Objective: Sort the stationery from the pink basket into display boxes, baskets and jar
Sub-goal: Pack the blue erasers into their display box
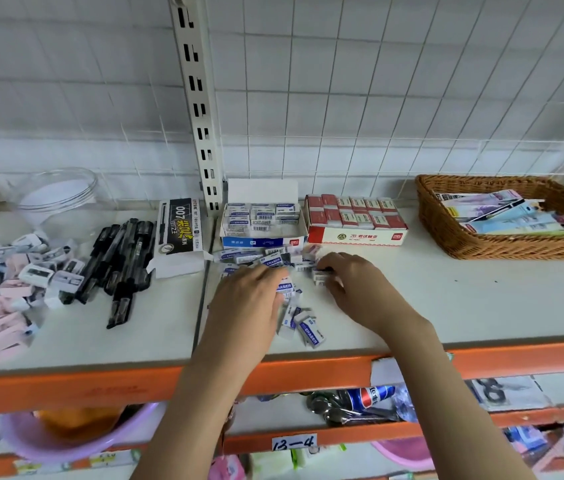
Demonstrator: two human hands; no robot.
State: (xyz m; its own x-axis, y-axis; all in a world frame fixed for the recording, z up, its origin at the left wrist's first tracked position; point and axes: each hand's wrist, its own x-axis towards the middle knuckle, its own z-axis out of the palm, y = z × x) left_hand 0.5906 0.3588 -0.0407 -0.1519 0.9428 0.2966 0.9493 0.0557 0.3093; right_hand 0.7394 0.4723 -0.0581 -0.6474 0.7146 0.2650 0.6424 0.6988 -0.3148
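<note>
Small white erasers in blue-and-white paper sleeves [275, 271] lie scattered on the white shelf board [446, 299], just in front of the open blue-and-white cardboard display box [262, 241] that already holds a loose layer of the same erasers. The left hand [249, 299] lies palm-down over the middle of the pile, fingers curled onto an eraser marked ERASER [284, 288] — it appears to grip that one, though the fingertips are partly hidden. The right hand [349, 275] pinches another small eraser [320, 276] between thumb and fingers at the pile's right edge.

These pieces should be light and firm with a little give (rubber blocks in thin card sleeves), so nothing here is fragile. The sleeves look smooth and may slide off if pulled by one end — better to take each block across its short sides, or gather several flat under the fingers. They will likely stack neatly only if turned the same way as the rows in the box.

To the right, touching that box, stands a red-and-white carton of red-sleeved erasers [356, 220]; black pens [121, 265] and small pink and white sharpeners [10, 285] lie at the left.
</note>
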